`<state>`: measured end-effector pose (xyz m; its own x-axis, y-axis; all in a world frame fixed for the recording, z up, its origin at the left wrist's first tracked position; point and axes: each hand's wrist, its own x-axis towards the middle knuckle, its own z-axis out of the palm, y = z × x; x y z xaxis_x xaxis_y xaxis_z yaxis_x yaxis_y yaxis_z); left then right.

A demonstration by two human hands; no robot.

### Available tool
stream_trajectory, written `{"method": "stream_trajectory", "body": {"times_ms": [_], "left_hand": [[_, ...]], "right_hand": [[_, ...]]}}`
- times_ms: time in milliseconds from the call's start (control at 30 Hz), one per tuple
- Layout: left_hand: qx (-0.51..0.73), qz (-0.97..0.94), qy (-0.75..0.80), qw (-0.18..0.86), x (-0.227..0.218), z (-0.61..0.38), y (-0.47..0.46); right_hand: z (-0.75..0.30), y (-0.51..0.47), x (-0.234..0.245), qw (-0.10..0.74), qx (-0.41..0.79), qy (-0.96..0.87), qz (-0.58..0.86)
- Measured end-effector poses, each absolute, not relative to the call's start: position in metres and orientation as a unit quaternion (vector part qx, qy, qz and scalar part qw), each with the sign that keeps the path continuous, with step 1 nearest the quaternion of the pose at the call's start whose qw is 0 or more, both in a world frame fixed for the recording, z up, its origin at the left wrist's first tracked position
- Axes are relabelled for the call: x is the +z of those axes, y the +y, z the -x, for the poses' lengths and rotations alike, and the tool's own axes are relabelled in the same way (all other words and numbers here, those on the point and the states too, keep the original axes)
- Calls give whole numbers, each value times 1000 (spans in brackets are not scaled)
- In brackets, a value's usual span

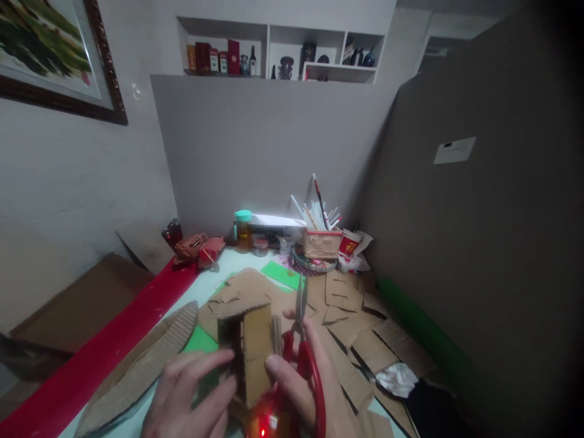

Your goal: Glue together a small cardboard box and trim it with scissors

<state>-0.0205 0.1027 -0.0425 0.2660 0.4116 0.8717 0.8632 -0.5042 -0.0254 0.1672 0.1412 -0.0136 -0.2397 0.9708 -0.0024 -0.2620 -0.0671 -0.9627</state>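
Red-handled scissors (299,322) rest in my right hand (326,383), with the handle loops around its fingers and the blades pointing away from me. The thumb of that same hand presses on a small folded cardboard piece (258,340), which has a dark hollow on its left side. My left hand (187,395) is at the left of this piece, fingers stretched out and apart, with the tips at the dark side; whether they touch it is blurred. A shiny amber object with a red light (264,420) shows at the bottom, partly hidden.
Cardboard scraps (360,340) cover the table's right side. A long curved cardboard piece (141,365) lies left. At the back stand a pen holder (323,243), a teal-lidded bottle (243,234) and a red paper cup (349,243). Crumpled white paper (396,378) lies right, beside a grey partition (456,231).
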Motion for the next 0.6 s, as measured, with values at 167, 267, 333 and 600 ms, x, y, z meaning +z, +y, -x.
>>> {"method": "stream_trajectory", "body": {"times_ms": [167, 267, 333, 600], "left_hand": [[-425, 767, -404, 261, -37, 24, 102], [-446, 770, -396, 227, -38, 26, 103], [-455, 771, -396, 206, -37, 26, 102], [-513, 724, -444, 121, -42, 34, 98]], "right_hand": [[-163, 139, -10, 498, 654, -447, 352], [-163, 139, -11, 502, 651, -449, 349], [-163, 139, -11, 508, 656, -443, 340], [-154, 143, -30, 535, 713, -363, 273]]}}
